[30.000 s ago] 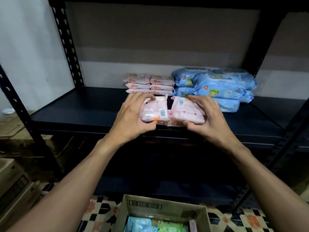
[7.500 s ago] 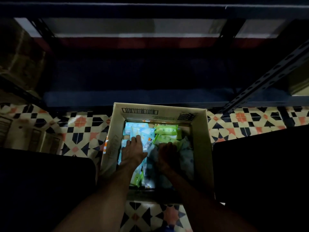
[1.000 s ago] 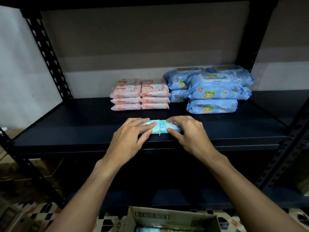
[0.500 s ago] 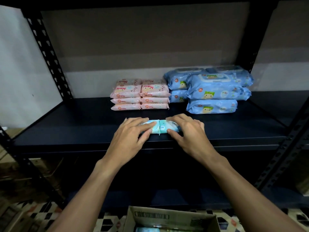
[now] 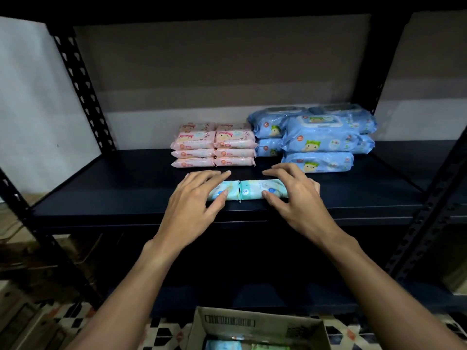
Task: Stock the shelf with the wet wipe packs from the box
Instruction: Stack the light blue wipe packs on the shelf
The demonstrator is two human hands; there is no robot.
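Note:
Two small teal wet wipe packs [image 5: 249, 190] lie end to end near the front edge of the dark shelf [image 5: 121, 190]. My left hand [image 5: 194, 198] rests over the left pack, fingers straight and spread, thumb touching its front side. My right hand [image 5: 297, 195] lies over the right pack the same way, its thumb against the pack's front. Behind them stand stacks of pink packs [image 5: 214, 147] and, to the right, larger blue packs [image 5: 318, 140]. The cardboard box [image 5: 252, 323] sits on the floor below, with more packs showing inside.
Black perforated uprights [image 5: 80, 82] frame the shelf at left and right. The shelf's left half and far right are bare. A lower shelf [image 5: 252, 296] runs behind the box. Cardboard boxes [image 5: 20, 311] stand on the patterned floor at the left.
Both hands have slid the two teal packs a little further onto the shelf. The fingers have straightened and spread, loosening from the packs.

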